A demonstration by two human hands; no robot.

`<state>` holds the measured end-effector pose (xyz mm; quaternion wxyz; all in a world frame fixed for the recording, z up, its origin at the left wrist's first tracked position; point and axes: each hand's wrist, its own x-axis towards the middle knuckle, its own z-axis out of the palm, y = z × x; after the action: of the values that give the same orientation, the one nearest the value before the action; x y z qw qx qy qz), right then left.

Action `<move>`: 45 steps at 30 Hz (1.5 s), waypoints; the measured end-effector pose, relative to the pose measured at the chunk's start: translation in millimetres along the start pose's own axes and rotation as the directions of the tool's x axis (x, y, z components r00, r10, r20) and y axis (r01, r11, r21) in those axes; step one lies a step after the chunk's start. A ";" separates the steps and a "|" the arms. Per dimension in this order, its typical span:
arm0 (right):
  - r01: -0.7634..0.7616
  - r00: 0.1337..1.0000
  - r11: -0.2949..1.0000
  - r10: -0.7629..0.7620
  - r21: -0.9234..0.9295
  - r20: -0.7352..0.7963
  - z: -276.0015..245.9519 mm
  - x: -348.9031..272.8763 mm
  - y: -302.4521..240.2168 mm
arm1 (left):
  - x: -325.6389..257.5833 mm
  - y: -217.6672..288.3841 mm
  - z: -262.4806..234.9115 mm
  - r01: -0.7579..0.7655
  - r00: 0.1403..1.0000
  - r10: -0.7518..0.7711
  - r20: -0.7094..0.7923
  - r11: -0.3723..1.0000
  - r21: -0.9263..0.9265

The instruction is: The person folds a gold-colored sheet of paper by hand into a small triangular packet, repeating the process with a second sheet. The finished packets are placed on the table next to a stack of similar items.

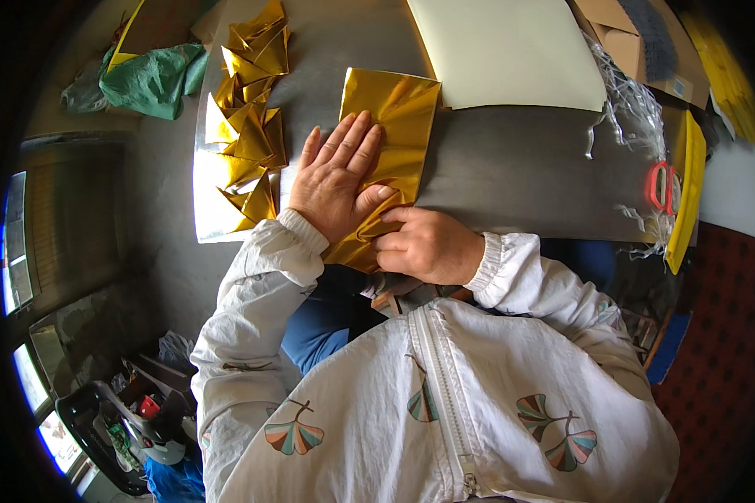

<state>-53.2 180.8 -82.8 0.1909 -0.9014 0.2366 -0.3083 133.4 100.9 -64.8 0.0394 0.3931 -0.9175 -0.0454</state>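
Observation:
A shiny gold foil sheet (404, 126) lies on the dark table top, its near end creased and hanging over the front edge. My left hand (334, 183) rests flat across the sheet's left side, fingers stretched out and thumb pointing right. Close beside it, my right hand (432, 245) has its fingers curled around the crumpled near end, gripping the foil; its fingertips are partly hidden by the folds. Left of my left hand, several folded gold foil pieces (256, 138) with pointed corners stand in an overlapping row running away from me.
Large cream sheets (511, 54) lie at the far middle. Red-handled scissors (662, 188) and tangled clear plastic strips (631, 109) are at the right, beside a yellow strip (686, 193). A cardboard box (616, 38) stands far right. A green plastic bag (155, 80) lies far left.

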 end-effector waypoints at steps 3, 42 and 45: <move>-0.009 1.000 1.000 0.008 0.010 0.013 -1.5 0.9 -0.2 | 7.3 -4.0 1.3 -0.012 1.000 0.011 -0.016 1.000 -0.019; -0.087 0.996 0.984 0.081 0.154 0.048 1.6 6.1 -2.9 | 25.4 -10.1 0.7 -0.092 0.995 0.092 -0.037 0.996 0.003; -0.080 0.997 0.985 0.076 0.156 0.028 2.5 7.1 -1.7 | 33.4 -7.0 4.6 -0.053 0.998 0.054 -0.035 0.998 0.034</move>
<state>-46.1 178.8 -80.5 0.2758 -0.8770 0.2445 -0.3083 114.9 72.1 -68.9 0.0504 0.3699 -0.9274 -0.0222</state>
